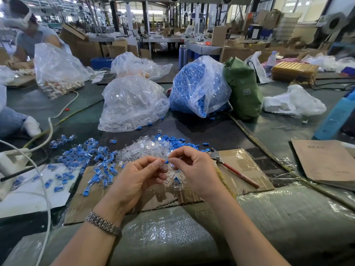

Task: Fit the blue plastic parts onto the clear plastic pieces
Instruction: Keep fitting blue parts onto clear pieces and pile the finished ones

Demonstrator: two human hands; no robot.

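Note:
My right hand (194, 167) pinches a small blue plastic part (166, 161) between thumb and forefinger. My left hand (137, 178) grips a clear plastic piece (170, 170), and the blue part meets its top. A heap of loose clear pieces (146, 147) lies just beyond my hands. Loose blue parts (176, 142) are scattered behind it. To the left spreads a pile of assembled blue-and-clear pieces (90, 160).
A bag of clear pieces (132, 104) and a bag of blue parts (197, 89) stand further back. Red-handled pliers (234, 169) lie on cardboard at my right. White cables (48, 131) run on the left. Another person (30, 37) works at far left.

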